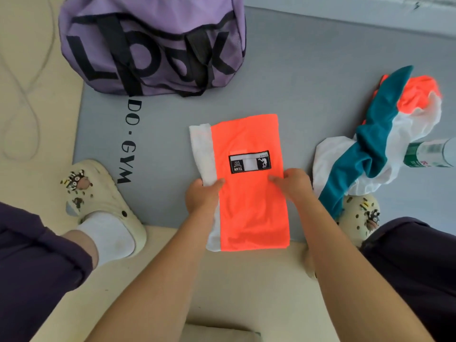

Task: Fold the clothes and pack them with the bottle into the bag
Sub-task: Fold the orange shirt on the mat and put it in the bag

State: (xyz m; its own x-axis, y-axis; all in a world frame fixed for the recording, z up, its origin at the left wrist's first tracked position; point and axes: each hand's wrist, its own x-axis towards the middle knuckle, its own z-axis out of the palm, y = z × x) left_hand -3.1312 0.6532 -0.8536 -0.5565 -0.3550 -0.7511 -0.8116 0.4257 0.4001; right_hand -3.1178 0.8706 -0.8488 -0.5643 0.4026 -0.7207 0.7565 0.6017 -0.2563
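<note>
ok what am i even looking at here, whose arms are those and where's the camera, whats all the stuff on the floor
There is no machine here. A person wears a wide-angle camera on the head, looking down, so the arms you see are that person's own. There is only this one view.

The left hand and the right hand each grip a side edge of an orange and white garment, already folded into a long strip on a grey gym mat.

Further away on the mat sits a purple bag with black handles. To the right lies a crumpled heap of clothes in teal, white and orange, not yet folded. A plastic bottle lies on its side at the right edge, partly cut off. The cream clogs are on the person's feet.
</note>
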